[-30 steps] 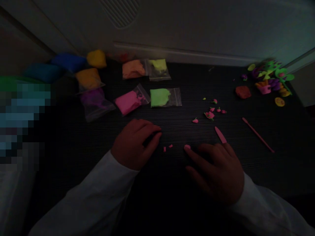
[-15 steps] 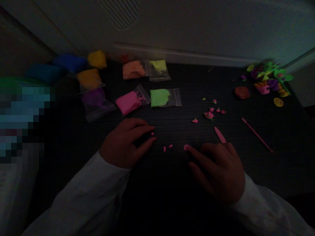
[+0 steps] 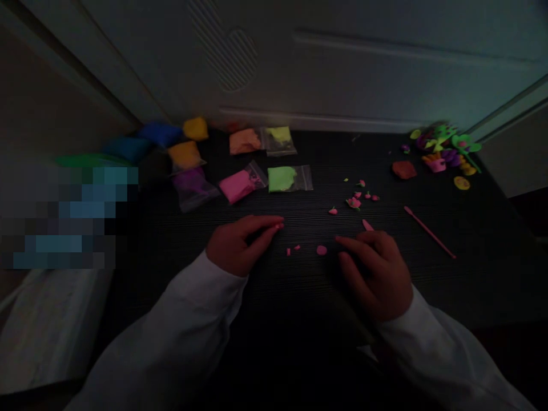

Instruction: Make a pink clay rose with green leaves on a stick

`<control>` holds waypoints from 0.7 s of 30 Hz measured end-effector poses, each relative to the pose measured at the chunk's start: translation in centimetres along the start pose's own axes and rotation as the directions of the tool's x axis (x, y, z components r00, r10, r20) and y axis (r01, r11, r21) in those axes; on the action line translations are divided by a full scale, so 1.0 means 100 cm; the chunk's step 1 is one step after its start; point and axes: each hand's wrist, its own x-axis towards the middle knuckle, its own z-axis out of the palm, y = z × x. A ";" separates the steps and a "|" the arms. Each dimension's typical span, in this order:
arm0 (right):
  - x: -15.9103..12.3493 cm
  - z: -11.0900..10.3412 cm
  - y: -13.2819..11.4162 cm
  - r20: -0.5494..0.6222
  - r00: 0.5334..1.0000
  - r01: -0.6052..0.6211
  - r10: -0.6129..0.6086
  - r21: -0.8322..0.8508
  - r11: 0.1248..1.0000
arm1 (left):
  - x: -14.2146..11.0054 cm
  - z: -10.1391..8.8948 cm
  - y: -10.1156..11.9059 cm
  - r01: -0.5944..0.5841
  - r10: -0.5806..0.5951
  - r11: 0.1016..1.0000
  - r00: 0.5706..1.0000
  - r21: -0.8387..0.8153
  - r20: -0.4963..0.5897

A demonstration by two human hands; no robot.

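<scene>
My left hand (image 3: pixel 240 244) pinches a tiny pink clay bit (image 3: pixel 278 226) between thumb and fingertips, just over the dark table. To its right lie two small pink clay pieces (image 3: pixel 288 251). A flattened pink clay disc (image 3: pixel 321 250) rests on the table between my hands. My right hand (image 3: pixel 377 274) hovers beside that disc, fingers apart and apparently not touching it. Behind its knuckles shows the tip of a pink modelling knife (image 3: pixel 367 225), the rest hidden. Several small pink clay buds with green leaves (image 3: pixel 354 203) lie beyond.
Bags of pink (image 3: pixel 238 185), green (image 3: pixel 282 178) and orange clay (image 3: pixel 245 141) stand at the back left. On the right are a thin pink modelling stick (image 3: pixel 429 231), a reddish lump (image 3: pixel 403 169) and colourful clay figures (image 3: pixel 449 151). A pale panel (image 3: pixel 334 74) bounds the back.
My left fingers have closed on the small pink bit that lay between them. My right index finger has lifted off the pink disc. The camera view has shifted.
</scene>
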 end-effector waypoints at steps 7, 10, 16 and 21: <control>0.004 0.004 -0.005 -0.077 0.997 0.021 -0.019 0.021 1.000 | 0.002 0.002 0.001 0.116 -0.139 0.939 0.989 -0.323 -0.047; 0.009 0.008 -0.011 -0.082 0.995 0.064 -0.062 0.012 0.998 | 0.003 0.002 0.004 0.155 -0.155 0.875 0.987 -0.458 0.039; 0.021 0.021 -0.020 -0.075 0.971 0.225 -0.225 -0.015 0.974 | 0.001 0.009 0.014 0.237 -0.082 0.719 0.962 -0.654 0.259; 0.025 0.027 -0.025 -0.073 0.944 0.320 -0.321 -0.022 0.947 | 0.002 0.007 0.011 0.263 -0.026 0.683 0.941 -0.682 0.336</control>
